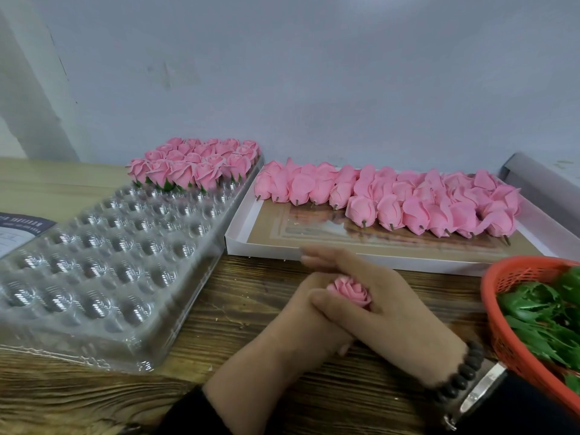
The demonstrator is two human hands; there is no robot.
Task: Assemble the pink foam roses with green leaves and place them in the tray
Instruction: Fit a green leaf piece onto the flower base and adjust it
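One pink foam rose [350,291] sits right at the centre of the action, bloom up, caught between both hands over the wooden table [238,296]. The left hand [298,315] comes in from below and wraps round the underside of the flower, though just how its fingers curl is hidden behind the other hand. The right hand [376,296] lies across the top of the left, thumb pressed against the near side of the bloom and fingers reaching past it, fairly straight; a dark bead bracelet [461,372] and a metal watch band [480,390] ring that wrist. Whether a leaf is already on the stem cannot be seen. Left of the rose lies the clear plastic tray [103,262], most of its round cups bare, with finished roses [201,161] packed upright at its far end, green leaves peeking out beneath them. Beyond the rose, a shallow white box [238,240] holds rows of loose pink rose heads [392,196] lying on their sides, short stems pointing toward the person. Right of the rose, at the frame's edge, a red mesh basket [502,324] is heaped with green leaves [539,315]. Far left of the rose, a printed sheet [18,230] pokes out from under the tray.
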